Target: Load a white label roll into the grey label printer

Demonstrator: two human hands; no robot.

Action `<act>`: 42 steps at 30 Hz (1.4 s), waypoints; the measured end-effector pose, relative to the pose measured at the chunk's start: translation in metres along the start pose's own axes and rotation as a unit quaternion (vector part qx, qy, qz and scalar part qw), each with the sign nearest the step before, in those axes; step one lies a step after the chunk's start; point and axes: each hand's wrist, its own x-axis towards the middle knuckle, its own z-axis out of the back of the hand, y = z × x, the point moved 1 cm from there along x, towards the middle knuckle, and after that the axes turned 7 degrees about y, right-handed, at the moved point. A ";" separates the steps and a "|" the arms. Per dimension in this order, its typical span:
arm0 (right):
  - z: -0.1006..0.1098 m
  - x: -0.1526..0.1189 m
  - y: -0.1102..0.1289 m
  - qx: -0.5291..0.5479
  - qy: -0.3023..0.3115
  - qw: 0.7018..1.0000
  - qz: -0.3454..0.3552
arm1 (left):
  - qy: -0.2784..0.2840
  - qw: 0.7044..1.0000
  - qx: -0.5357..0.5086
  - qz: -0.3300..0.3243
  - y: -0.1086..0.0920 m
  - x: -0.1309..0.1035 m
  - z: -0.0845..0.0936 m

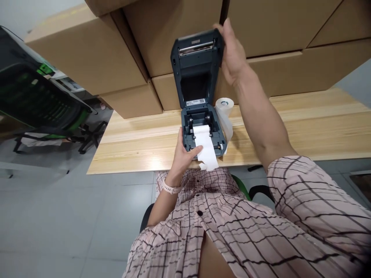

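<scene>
checked shirt (232,231), pink with dark lines, fills the lower frame nearest the camera; pale wristband (171,188) on the left wrist.

chair (43,104), black and green, on the grey floor at far left, well apart from the surface.

surface (304,127), light wood, running left to right across the middle.

boxes (92,58), brown cardboard, stacked along the back of the surface and behind the printer.

left hand (183,154), at the front left corner of the printer base, thumb up along the base's left side, fingers curled loosely with the tips on the white paper strip; not closed around anything.

printer (199,100), dark grey, at the front edge of the surface, centre frame; lid (197,65) swung up and standing open, roller bar visible at its top edge.

paper (206,148), white strip, loaded in the open base, running forward and hanging over the front edge.

roll (225,105), white, standing just beside the printer's right side, touching or nearly so.

right hand (232,54), raised, clasping the top right corner of the lid, fingers over the edge.
</scene>
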 end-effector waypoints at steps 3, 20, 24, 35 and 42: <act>-0.009 -0.019 0.026 0.154 -0.026 0.986 -0.057 | -0.010 1.000 0.002 0.005 0.002 -0.004 0.002; -0.025 -0.268 0.112 0.076 0.026 0.997 -0.009 | -0.065 0.995 0.044 -0.060 -0.015 -0.013 -0.001; -0.030 -0.271 0.113 0.066 0.023 0.998 -0.005 | -0.047 0.998 0.032 -0.013 -0.011 -0.006 -0.005; -0.046 -0.274 0.117 -0.006 -0.026 1.000 -0.010 | -0.065 0.997 0.040 -0.033 -0.007 -0.009 -0.008; -0.045 -0.272 0.121 -0.009 -0.021 0.999 -0.042 | -0.244 0.966 -0.010 -0.080 0.030 -0.066 -0.015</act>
